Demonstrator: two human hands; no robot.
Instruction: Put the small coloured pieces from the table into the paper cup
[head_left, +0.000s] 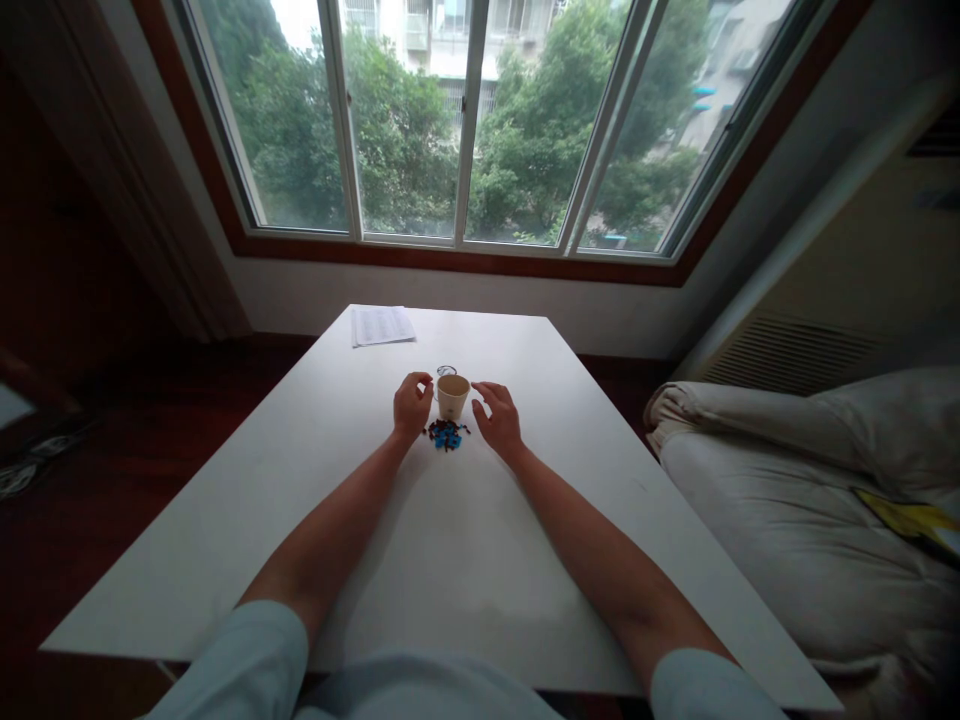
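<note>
Papers lie at the far left of a white table before a window.

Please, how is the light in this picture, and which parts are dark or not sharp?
Head view: daylight enters through the window; the floor at left is very dark; faint shadows lie on the white table; the blue and brown pieces look blurred.

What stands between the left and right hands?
In the head view, a cream, tapered cup stands between the left hand and right hand; small blue and dark pieces lie on its near side.
</note>
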